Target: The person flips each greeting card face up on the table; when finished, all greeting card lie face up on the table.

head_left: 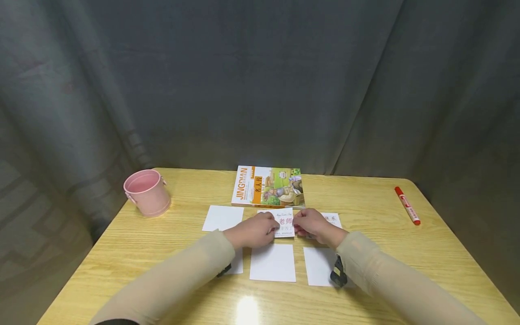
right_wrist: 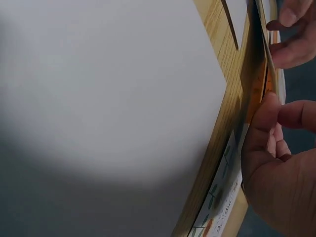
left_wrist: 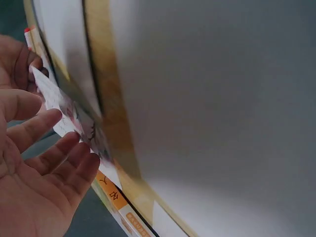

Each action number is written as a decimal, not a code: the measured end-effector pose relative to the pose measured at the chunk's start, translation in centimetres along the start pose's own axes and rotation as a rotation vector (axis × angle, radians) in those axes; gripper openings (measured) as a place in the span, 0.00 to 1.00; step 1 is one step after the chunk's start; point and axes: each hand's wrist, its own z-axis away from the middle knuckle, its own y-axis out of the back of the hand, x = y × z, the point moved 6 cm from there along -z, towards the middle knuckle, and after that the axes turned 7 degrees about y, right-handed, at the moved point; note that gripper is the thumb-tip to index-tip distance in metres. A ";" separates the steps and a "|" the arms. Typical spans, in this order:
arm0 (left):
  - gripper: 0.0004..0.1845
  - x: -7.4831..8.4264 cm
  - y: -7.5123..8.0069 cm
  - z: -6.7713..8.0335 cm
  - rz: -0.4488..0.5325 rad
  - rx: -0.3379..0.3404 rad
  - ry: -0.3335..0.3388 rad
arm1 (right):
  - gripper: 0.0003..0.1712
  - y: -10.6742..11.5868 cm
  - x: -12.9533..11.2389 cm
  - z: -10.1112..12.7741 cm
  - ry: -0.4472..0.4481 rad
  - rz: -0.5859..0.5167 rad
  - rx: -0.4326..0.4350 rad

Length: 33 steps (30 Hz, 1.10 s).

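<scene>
A small white card [head_left: 285,221] with red Chinese characters is lifted at a tilt above the table's middle. My right hand [head_left: 318,225] pinches its right edge between thumb and finger, plain in the right wrist view. On the left, my left hand [head_left: 256,229] has its fingers loosely extended; the fingertips [left_wrist: 94,160] touch the card's face, with the thumb apart from it. Another printed card [head_left: 332,219] lies partly hidden behind my right hand. Blank white cards [head_left: 273,263] lie in front, some partly covered by my wrists, and one more [head_left: 222,218] lies at back left.
Behind the cards lies a book [head_left: 268,186] with a colourful cover. A pink bucket [head_left: 147,193] stands at the back left of the wooden table [head_left: 183,253]. At the right lies a red marker [head_left: 407,206]. A grey curtain [head_left: 260,85] hangs behind the table.
</scene>
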 end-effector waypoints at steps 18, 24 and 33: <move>0.16 0.7 -0.1 0.4 -0.050 -0.070 0.017 | 0.16 1.7 -2.8 -0.6 0.061 0.106 -0.012; 0.19 -2.0 2.8 1.6 0.079 0.030 0.071 | 0.19 -0.2 -3.9 -1.4 0.117 0.008 -0.078; 0.29 -10.2 7.2 5.4 0.105 0.147 0.199 | 0.25 -5.0 -5.9 -2.9 0.138 -0.189 -0.205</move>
